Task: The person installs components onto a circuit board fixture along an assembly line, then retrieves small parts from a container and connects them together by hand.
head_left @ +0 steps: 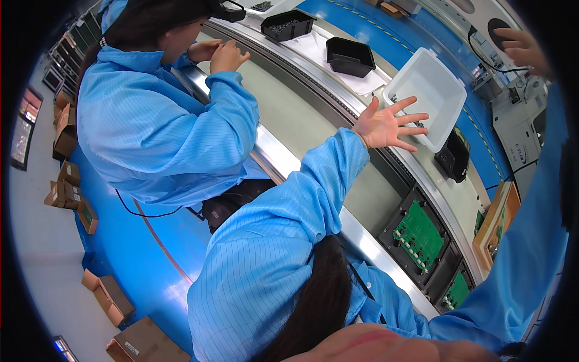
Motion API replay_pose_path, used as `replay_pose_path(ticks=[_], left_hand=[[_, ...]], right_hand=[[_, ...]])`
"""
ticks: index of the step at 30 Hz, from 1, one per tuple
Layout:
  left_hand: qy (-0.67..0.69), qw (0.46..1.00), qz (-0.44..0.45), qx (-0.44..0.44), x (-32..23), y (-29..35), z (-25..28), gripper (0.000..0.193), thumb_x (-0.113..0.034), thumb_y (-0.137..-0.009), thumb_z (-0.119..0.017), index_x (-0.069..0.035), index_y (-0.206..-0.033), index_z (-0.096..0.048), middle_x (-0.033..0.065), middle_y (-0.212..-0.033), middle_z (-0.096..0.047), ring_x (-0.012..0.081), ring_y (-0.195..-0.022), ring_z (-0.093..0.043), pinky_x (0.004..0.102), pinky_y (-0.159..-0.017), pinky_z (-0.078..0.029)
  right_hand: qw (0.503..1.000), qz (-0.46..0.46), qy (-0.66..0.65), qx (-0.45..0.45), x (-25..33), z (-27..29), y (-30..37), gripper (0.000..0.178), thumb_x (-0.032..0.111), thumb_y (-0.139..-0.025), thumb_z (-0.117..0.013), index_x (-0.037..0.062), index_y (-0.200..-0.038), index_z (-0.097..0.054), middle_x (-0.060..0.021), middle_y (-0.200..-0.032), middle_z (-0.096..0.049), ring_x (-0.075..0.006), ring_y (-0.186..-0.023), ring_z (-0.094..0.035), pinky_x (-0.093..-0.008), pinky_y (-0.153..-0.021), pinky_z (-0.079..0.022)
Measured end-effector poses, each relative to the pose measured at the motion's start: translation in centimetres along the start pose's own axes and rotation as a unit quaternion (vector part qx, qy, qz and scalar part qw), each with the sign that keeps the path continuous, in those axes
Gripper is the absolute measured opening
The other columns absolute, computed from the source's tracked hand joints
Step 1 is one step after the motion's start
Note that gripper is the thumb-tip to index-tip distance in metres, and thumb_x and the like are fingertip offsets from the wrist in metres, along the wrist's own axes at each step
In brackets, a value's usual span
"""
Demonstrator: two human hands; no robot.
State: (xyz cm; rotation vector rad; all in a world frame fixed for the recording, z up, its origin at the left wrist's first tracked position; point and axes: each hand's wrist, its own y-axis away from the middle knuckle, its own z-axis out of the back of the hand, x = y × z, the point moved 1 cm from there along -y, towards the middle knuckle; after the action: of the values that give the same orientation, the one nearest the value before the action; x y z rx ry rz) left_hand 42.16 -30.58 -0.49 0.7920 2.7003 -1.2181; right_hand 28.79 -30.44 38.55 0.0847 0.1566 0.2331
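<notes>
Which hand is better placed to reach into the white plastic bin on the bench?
Left. The left hand, open with fingers spread, is at the white plastic bin's near rim; the right hand is off by the grey machine, apart from the bin.

A: What sits along the curved desk (289,114)?

B: Two black trays (350,57) on a white sheet, one holding small dark parts (283,25). Nearer, a green circuit board (419,232) lies in a black fixture, with a second green board (456,291) just beside it.

A: And past the desk?

B: A wooden box (497,223) stands tilted at its far edge, and a grey machine (518,130) with a black cable lies beyond.

A: Anyone nearby?

B: A co-worker in a blue striped coat (151,127) leans over the desk. Brown cardboard boxes (108,295) lie scattered on the blue floor (139,253) behind, near dark screens (24,130) at the left rim
</notes>
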Motion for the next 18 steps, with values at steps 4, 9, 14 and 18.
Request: replay_pose_path(ticks=[4,9,14,18], left_hand=[[0.003,1.0,0.005,-0.001,0.4,-0.8,0.3,0.097,-0.06,-0.071,-0.06,-0.018,-0.142,-0.008,0.026,-0.143,-0.006,0.0499,-0.128,-0.015,0.0725,-0.092,-0.018],[0.02,0.999,-0.022,-0.014,0.1,0.5,1.0,0.088,-0.059,-0.077,-0.052,-0.018,-0.142,-0.009,0.0252,-0.143,-0.008,0.0487,-0.128,-0.017,0.0702,-0.094,-0.02],[0.019,0.998,-0.034,-0.039,0.4,-0.2,1.0,0.076,-0.056,-0.083,-0.043,-0.015,-0.141,-0.014,0.024,-0.143,-0.013,0.0457,-0.129,-0.02,0.0657,-0.097,-0.022],[-0.006,0.994,-0.052,-0.101,0.7,0.0,1.0,0.069,-0.053,-0.086,-0.039,-0.011,-0.138,-0.022,0.0232,-0.14,-0.021,0.0428,-0.127,-0.026,0.0619,-0.098,-0.025]], right_hand=[[0.988,0.077,0.117,-0.059,-0.5,-4.4,-3.6,0.045,0.02,-0.088,-0.053,0.0125,-0.13,-0.041,-0.0172,-0.127,-0.046,-0.0376,-0.116,-0.045,-0.0483,-0.091,-0.042],[0.988,0.069,0.13,-0.056,6.0,-7.4,-1.0,0.051,0.014,-0.078,-0.066,0.0084,-0.125,-0.048,-0.0159,-0.123,-0.05,-0.0329,-0.115,-0.047,-0.0456,-0.095,-0.04],[0.938,0.217,0.254,-0.096,7.0,-11.4,-0.8,0.046,0.011,-0.074,-0.066,0.0073,-0.118,-0.053,-0.0115,-0.119,-0.054,-0.0269,-0.103,-0.054,-0.0356,-0.094,-0.042],[0.868,0.339,0.329,-0.154,8.0,-14.6,1.5,0.033,0.014,-0.068,-0.066,0.0077,-0.099,-0.058,-0.0074,-0.108,-0.059,-0.0233,-0.101,-0.054,-0.0362,-0.102,-0.03]])
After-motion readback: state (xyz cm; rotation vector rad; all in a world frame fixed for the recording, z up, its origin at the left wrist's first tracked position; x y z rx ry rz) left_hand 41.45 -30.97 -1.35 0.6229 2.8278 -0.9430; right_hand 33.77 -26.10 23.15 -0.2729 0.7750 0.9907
